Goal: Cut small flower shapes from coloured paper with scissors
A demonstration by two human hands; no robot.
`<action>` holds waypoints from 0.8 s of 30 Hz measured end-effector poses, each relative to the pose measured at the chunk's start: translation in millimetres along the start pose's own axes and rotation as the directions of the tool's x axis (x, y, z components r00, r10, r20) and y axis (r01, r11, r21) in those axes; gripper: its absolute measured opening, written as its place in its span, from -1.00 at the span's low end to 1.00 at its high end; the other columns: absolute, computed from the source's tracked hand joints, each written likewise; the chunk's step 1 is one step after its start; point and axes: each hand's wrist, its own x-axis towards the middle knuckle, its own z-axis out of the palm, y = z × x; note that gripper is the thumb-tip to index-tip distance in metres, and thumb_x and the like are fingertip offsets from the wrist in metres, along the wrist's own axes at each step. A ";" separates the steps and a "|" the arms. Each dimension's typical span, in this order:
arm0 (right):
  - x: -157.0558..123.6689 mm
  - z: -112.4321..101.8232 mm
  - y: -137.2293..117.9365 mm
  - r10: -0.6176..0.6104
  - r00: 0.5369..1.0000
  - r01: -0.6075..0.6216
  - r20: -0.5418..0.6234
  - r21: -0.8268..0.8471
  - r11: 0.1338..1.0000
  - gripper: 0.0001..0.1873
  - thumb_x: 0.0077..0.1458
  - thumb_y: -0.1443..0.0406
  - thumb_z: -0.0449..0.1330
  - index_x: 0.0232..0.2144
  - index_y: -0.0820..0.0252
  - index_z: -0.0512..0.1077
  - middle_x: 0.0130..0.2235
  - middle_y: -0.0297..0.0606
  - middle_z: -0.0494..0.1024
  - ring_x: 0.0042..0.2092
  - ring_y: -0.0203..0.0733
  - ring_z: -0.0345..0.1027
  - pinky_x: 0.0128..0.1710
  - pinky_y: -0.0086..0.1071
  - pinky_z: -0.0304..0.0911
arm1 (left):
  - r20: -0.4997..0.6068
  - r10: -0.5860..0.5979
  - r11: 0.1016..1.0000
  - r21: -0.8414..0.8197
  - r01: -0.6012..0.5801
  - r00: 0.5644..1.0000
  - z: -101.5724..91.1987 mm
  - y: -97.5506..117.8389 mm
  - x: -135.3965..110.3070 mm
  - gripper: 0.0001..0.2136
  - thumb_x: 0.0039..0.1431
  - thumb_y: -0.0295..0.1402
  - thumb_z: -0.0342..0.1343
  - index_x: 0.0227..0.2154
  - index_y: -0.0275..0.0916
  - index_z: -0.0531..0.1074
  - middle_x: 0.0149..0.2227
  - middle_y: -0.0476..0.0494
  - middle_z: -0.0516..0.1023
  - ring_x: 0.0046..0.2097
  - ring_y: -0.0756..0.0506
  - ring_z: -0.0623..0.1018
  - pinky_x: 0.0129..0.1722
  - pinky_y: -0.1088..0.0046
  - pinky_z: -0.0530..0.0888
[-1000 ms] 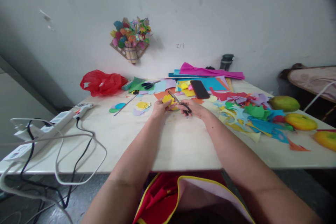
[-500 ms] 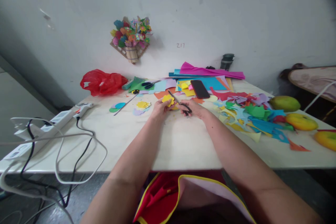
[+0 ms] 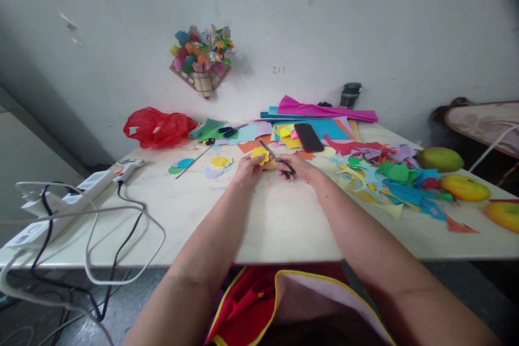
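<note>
A yellow paper flower (image 3: 260, 156) with a scalloped edge is pinched in the fingers of my left hand (image 3: 247, 169). My right hand (image 3: 299, 167) is closed around the dark handles of a pair of scissors (image 3: 288, 168). Their blades point up and to the left, right beside the flower. To the left of my left hand lie yellow flower cut-outs (image 3: 221, 162) on pale lilac paper. Further left are a green and blue paper round (image 3: 185, 164) and a thin dark stick (image 3: 194, 162).
Paper scraps (image 3: 399, 173) are heaped on the right, with mango-like fruit (image 3: 466, 188) at the edge. A phone (image 3: 308, 138) lies on coloured sheets; a second pair of scissors (image 3: 229, 131) is near a red plastic bag (image 3: 158, 127). A power strip (image 3: 60, 211) with cables is on the left.
</note>
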 end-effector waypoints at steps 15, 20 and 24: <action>6.5 -7.3 6.0 -0.023 0.998 0.025 -0.059 0.040 0.999 -0.71 -0.07 0.18 0.38 -0.42 0.25 0.41 -0.58 -0.37 0.45 -0.63 -0.41 0.26 -0.75 -0.56 -0.06 | 0.075 -0.057 0.988 0.146 0.046 0.996 -0.8 2.5 -0.4 -0.83 -0.16 -0.56 0.36 -0.48 -0.42 0.48 -0.50 -0.13 0.54 -0.57 0.07 0.45 -0.54 0.56 0.46; 5.3 -8.7 1.6 -0.056 0.988 0.072 -0.143 0.107 0.992 -0.59 -0.28 0.23 0.46 -0.37 0.23 0.42 -0.59 -0.42 0.43 -0.58 -0.37 0.30 -0.68 -0.55 -0.01 | 0.139 -0.059 0.974 0.227 0.026 0.989 -1.8 1.9 -2.0 -0.79 -0.23 -0.50 0.41 -0.51 -0.41 0.49 -0.54 -0.12 0.53 -0.61 0.08 0.40 -0.59 0.55 0.38; 8.0 -8.6 0.1 -0.086 0.964 0.132 -0.250 0.176 0.976 -0.50 -0.38 0.24 0.47 -0.33 0.23 0.41 -0.57 -0.44 0.42 -0.56 -0.33 0.32 -0.63 -0.52 0.04 | 0.179 -0.079 0.963 0.269 0.028 0.981 -2.6 0.7 -1.7 -0.78 -0.25 -0.48 0.41 -0.48 -0.41 0.54 -0.51 -0.15 0.56 -0.62 0.08 0.37 -0.61 0.52 0.33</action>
